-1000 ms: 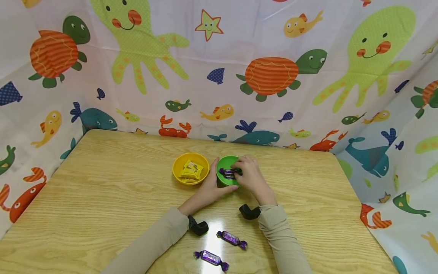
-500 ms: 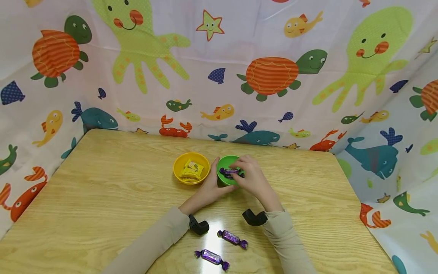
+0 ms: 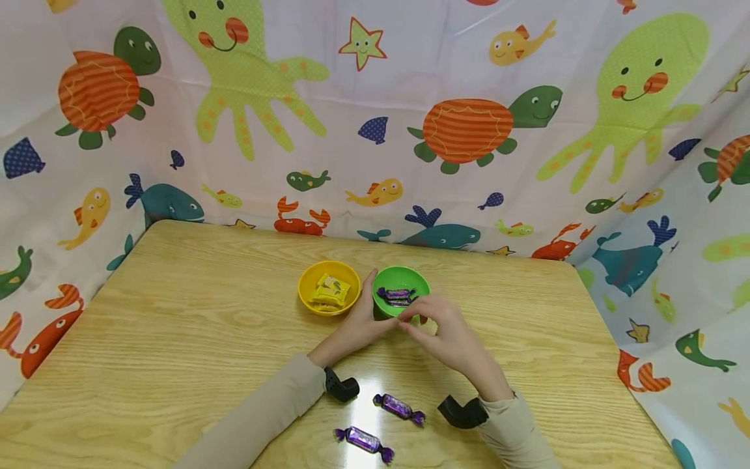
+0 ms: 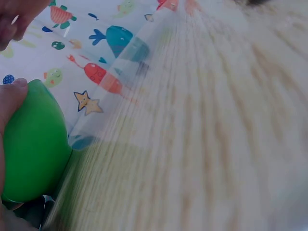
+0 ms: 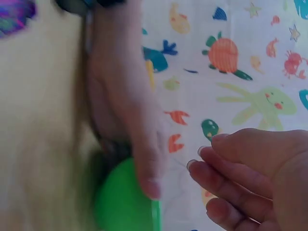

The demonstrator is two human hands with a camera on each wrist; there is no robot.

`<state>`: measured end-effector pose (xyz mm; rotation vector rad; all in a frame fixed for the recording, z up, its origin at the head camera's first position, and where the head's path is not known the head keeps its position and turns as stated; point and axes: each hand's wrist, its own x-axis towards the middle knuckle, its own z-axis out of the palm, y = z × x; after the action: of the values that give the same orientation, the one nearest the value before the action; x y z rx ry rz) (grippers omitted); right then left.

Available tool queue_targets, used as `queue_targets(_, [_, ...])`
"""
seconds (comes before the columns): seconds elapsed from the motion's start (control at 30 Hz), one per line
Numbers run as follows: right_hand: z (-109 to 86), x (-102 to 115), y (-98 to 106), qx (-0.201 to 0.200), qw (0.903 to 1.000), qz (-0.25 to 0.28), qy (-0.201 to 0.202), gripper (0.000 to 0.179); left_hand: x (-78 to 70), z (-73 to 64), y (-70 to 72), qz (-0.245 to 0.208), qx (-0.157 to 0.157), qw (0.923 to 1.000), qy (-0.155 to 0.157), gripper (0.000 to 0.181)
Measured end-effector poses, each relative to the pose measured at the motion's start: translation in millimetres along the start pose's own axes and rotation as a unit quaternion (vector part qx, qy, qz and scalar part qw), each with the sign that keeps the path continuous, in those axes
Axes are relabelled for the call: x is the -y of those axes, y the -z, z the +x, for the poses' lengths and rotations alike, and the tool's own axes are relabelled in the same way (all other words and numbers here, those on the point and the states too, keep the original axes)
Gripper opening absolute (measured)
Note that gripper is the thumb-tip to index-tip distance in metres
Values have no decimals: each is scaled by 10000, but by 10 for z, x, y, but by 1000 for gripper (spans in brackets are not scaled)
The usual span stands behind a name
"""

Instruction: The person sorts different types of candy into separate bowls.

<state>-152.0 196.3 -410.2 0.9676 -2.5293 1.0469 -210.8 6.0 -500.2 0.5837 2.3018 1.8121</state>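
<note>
My left hand holds the green bowl, its thumb along the near side and its fingers at the left side. In the left wrist view the thumb lies against the wall of the green bowl. Purple-wrapped candies lie inside that bowl. Just off its near right rim is my right hand, with nothing between its loosely bent fingers. The right wrist view shows the right hand with thumb and fingertips apart, near the green bowl.
A yellow bowl with several yellow-wrapped candies stands left of the left hand. Two purple-wrapped candies, one farther and one nearer, lie on the wooden table between the forearms. A printed curtain closes off the back and sides.
My right hand has let go of a purple candy in the green bowl and drawn back toward me, to the right. The left hand has stayed at the bowl.
</note>
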Motion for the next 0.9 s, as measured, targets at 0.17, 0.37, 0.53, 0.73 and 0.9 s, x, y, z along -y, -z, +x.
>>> queue_targets(0.17, [-272,-23,-86,345,9980,530,16,9,-2,0,-27,-9,-72,10000,19,118])
queue_targets(0.37, [-605,-98,-211,1031,9816,1548,-440,14,-12,1,-40,16,-113,9999,110,117])
queue_targets(0.53, [-759,-135,-263,1741,9626,1901,-836,30,-22,-7,-32,0,-118,9998,148,119])
queue_targets(0.73, [-786,-163,-276,2029,9583,1826,-850,46,-37,-6,-28,-15,-152,9997,180,119])
queue_targets(0.9, [-788,-162,-291,1721,9701,1698,-234,39,-54,3,-28,1,-125,9998,163,118])
